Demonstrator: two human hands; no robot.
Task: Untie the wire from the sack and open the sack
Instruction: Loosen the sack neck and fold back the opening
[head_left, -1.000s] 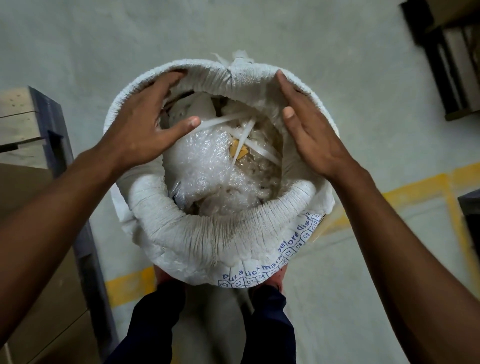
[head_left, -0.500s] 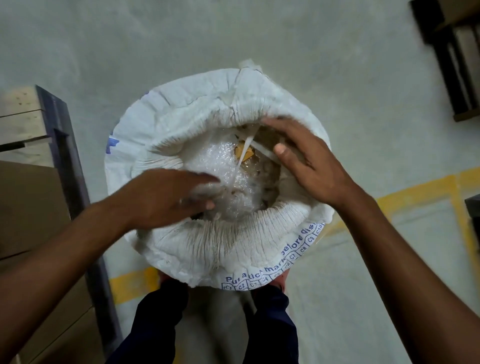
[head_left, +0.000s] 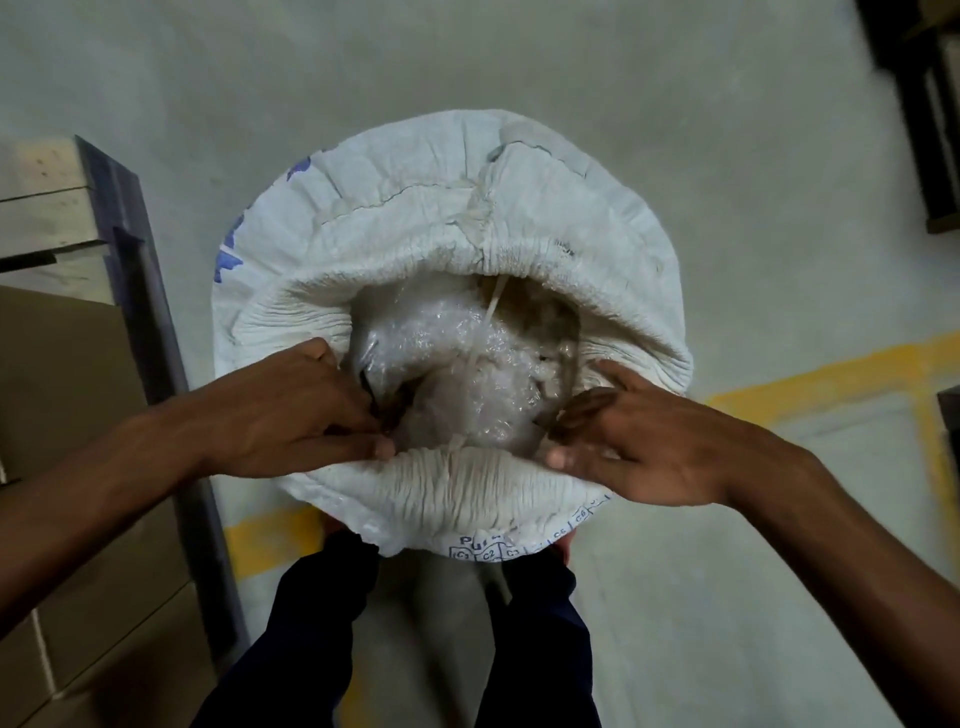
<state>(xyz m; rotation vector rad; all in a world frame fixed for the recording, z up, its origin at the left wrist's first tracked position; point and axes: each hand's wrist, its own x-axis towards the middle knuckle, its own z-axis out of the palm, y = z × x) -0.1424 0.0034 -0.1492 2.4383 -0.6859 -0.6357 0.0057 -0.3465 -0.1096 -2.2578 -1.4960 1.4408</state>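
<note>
My left hand (head_left: 291, 415) and right hand (head_left: 639, 447) pinch the rolled, pleated near rim of the white woven sack (head_left: 467, 218) standing between my legs; crinkly bubble wrap (head_left: 457, 364) inside; blue print reads "C2".

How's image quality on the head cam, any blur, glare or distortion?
Head view: dim, flat light; right hand slightly motion-blurred, left hand sharper; small specular glints on the bubble wrap inside the sack; wide-angle bending toward the edges; corners dark.

A grey concrete floor (head_left: 571, 57) carries a yellow painted line (head_left: 810, 384). Wooden crates with a dark frame (head_left: 130, 249) stand at left. A dark rack (head_left: 919, 104) sits top right.
</note>
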